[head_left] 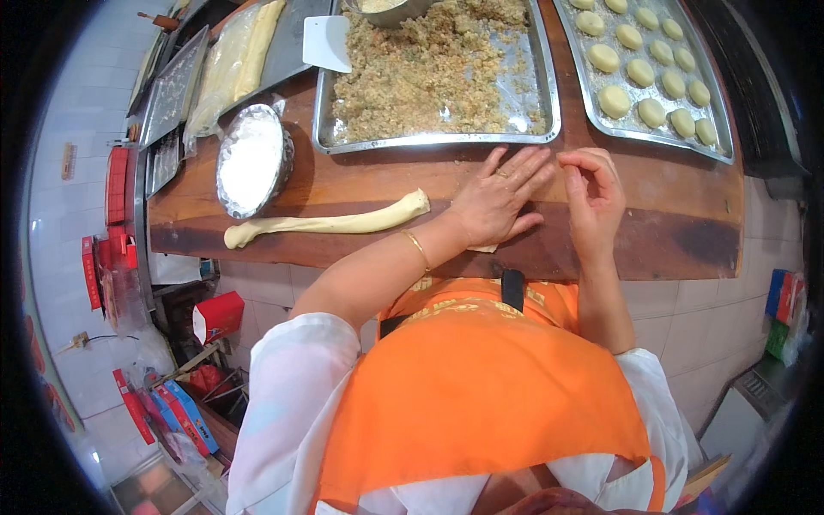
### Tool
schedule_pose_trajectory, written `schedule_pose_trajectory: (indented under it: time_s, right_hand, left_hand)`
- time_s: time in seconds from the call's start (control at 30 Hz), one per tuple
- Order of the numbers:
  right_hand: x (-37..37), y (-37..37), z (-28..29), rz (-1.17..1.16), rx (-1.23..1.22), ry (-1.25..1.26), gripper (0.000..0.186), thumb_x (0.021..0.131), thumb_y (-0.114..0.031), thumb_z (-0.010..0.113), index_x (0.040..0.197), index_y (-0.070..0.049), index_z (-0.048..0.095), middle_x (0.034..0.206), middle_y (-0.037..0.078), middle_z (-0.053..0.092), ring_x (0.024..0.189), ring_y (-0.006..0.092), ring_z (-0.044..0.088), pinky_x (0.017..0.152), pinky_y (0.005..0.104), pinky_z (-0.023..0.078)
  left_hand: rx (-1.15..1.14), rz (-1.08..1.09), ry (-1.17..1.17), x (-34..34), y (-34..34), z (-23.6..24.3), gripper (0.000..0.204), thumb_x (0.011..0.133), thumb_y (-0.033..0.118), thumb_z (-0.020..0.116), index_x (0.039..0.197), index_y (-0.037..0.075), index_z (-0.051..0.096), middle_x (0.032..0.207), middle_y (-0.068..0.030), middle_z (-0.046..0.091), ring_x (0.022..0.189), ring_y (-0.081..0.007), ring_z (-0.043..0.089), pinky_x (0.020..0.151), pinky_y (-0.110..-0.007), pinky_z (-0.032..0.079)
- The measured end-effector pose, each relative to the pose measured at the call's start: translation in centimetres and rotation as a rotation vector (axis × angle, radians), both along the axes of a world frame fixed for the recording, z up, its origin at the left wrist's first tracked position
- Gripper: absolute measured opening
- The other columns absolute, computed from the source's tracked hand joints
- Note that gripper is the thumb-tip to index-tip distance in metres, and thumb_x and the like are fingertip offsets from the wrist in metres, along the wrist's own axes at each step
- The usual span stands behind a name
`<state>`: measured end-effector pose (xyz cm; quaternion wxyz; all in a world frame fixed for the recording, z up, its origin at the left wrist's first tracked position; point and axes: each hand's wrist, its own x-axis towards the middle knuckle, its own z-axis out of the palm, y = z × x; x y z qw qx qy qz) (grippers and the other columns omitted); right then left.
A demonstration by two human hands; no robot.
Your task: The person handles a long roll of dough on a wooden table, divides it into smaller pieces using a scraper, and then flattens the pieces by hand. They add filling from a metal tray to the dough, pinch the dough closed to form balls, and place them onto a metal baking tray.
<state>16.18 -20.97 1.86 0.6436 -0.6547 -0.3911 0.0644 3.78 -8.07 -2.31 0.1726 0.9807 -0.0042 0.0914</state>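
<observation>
My left hand [498, 196] lies palm down with fingers spread near the wooden table's front edge. A pale piece of dough [482, 248] shows partly from under its heel, the rest hidden. Right beside it, my right hand [596, 193] is raised with fingertips curled toward the thumb; I cannot make out anything between them. A long rope of pale dough [318, 223] lies to the left. Behind it stands a bowl of white powder [247, 154]. Beyond my hands is a metal tray of crumbly mixture [421, 86], with a white scraper [326, 47] at its left corner.
On the wooden table [669, 206], a tray of round dough pieces [639, 73] stands at back right. Bagged dough [232, 64] and metal trays [167, 90] are at back left. Red boxes [215, 316] are below on the left; an orange apron [476, 386] covers my front.
</observation>
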Motion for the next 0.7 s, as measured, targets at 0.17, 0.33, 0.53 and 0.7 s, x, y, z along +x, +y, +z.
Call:
schedule_pose_trajectory:
  time_s: [0.17,0.33,0.53,0.7]
  right_hand:
    - [0.3,0.1,-0.2,0.078,-0.028,-0.076,0.012,0.089,0.005,0.062,0.098,0.000,0.069,0.098,0.008,0.065,0.086,0.0173,0.061,0.076,0.0266,0.048]
    - [0.7,1.4,-0.2,0.077,-0.063,-0.055,0.012,0.088,0.004,0.065,0.098,-0.001,0.070,0.094,0.009,0.066,0.082,0.0179,0.063,0.073,0.0271,0.049]
    - [3.1,5.2,2.9,0.197,-0.350,-0.273,0.019,0.086,0.001,0.069,0.105,-0.001,0.068,0.095,0.014,0.067,0.083,0.0268,0.067,0.073,0.0340,0.053]
    - [6.6,10.3,1.9,0.318,-0.769,-0.599,0.030,0.080,-0.007,0.076,0.105,0.003,0.061,0.098,0.023,0.067,0.096,0.0411,0.066,0.083,0.0461,0.052]
  left_hand:
    - [-0.251,-0.065,-0.175,0.5,1.6,-0.7,0.069,0.087,0.036,0.069,0.143,0.003,0.046,0.147,-0.0171,0.048,0.141,-0.0322,0.042,0.117,-0.048,0.030]
    - [-0.056,-0.067,-0.148,0.4,1.4,-0.6,0.070,0.087,0.039,0.068,0.141,-0.001,0.049,0.149,-0.0169,0.047,0.143,-0.0307,0.039,0.117,-0.048,0.029]
    - [-0.064,-0.025,0.042,-3.0,-0.5,0.1,0.074,0.094,0.049,0.059,0.153,0.009,0.039,0.163,-0.0156,0.029,0.153,-0.0292,0.021,0.124,-0.051,0.016]
    - [-0.039,0.007,0.030,-3.0,-0.6,-0.5,0.070,0.095,0.049,0.058,0.152,0.014,0.042,0.162,-0.0146,0.029,0.153,-0.0300,0.022,0.122,-0.055,0.018]
